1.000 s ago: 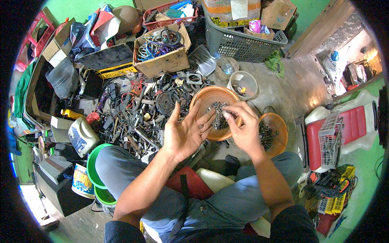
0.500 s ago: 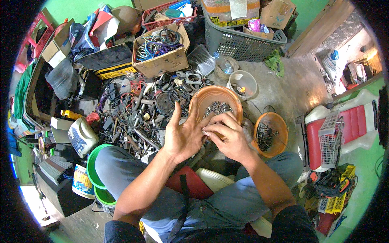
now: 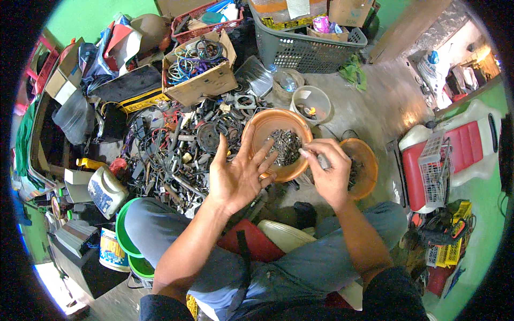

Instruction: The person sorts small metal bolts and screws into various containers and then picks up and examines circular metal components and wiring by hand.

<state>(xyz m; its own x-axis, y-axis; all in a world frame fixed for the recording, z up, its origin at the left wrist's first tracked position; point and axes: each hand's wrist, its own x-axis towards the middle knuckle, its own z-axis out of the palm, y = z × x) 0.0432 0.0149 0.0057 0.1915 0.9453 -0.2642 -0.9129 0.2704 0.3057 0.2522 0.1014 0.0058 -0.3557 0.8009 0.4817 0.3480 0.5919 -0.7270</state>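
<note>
My left hand (image 3: 234,179) is open, palm up and fingers spread, over the near left rim of an orange-brown bowl (image 3: 262,124). A small dark spot shows near its lower fingers, too small to name. The bowl holds a heap of small metal screws or bolts (image 3: 286,148). At the bowl's right rim, my right hand (image 3: 331,174) has its thumb and index fingertip pressed together; whatever is between them is too small to make out. Right behind this hand stands a second orange bowl (image 3: 367,166) with dark small parts in it, partly hidden by the hand.
A pile of scrap cables and metal parts (image 3: 176,150) spreads to the left. Behind it are a cardboard box of wires (image 3: 201,88) and a grey crate (image 3: 300,51). A clear tub (image 3: 312,104) stands behind the bowls. Green buckets (image 3: 124,230) sit beside my left knee.
My hands have moved apart: the right has gone right to the bowl's rim, and the left has turned its palm up with fingers spread. The whole view has shifted slightly.
</note>
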